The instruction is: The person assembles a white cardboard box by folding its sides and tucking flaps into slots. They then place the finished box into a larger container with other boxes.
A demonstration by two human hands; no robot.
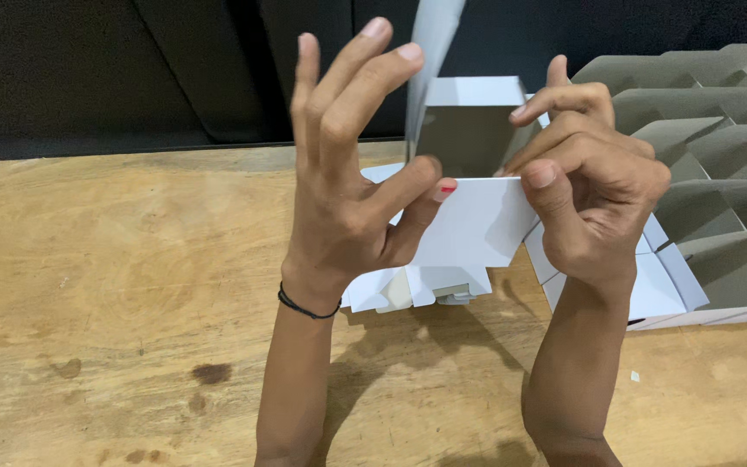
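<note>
White box [469,164] held up above bench [131,285], open side toward camera, so flaps can be worked. Front flap [477,220] pinched at left edge by left hand [347,199], thumb and one finger clamped, other fingers splayed clear. Right hand [590,190] grip closed on flap's right edge, steadying it. Flat blanks [417,290] stacked underneath; folded boxes [719,173] rowed up at right, kept out of way.
</note>
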